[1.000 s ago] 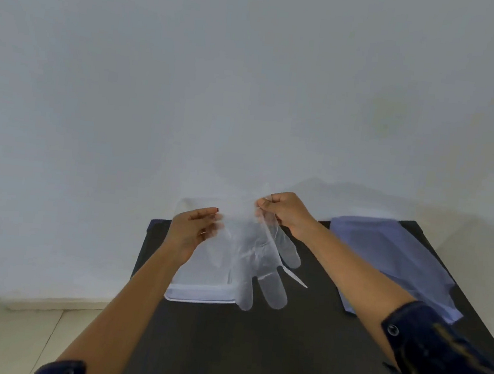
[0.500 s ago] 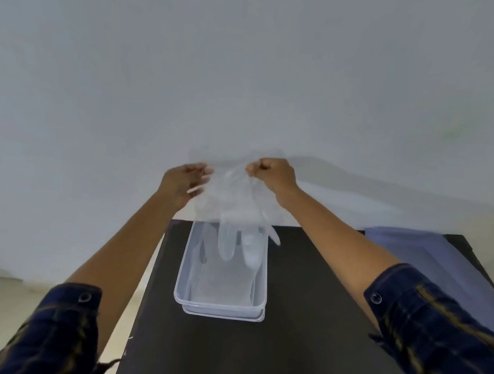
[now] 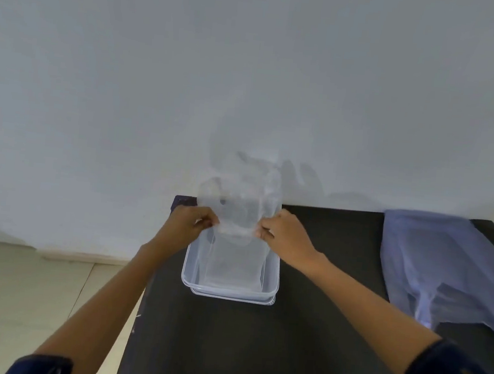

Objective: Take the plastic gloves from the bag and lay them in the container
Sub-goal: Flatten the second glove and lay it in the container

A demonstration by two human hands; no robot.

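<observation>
A clear plastic glove (image 3: 239, 207) is stretched between my two hands over the far end of a clear rectangular container (image 3: 228, 290). My left hand (image 3: 191, 223) pinches its left edge and my right hand (image 3: 283, 231) pinches its right edge. The glove's upper part rises against the wall behind. More clear plastic lies flat inside the container. A pale blue plastic bag (image 3: 444, 268) lies flat at the right end of the table.
The dark table (image 3: 284, 343) stands against a white wall (image 3: 251, 80). Its left edge runs just left of the container, with pale floor tiles (image 3: 29, 301) beyond. Bare table surface stretches between the container and the bag.
My hands carried the glove from mid-table to above the container, then came down to its far rim. The glove's free part now stands up behind my hands instead of hanging below them.
</observation>
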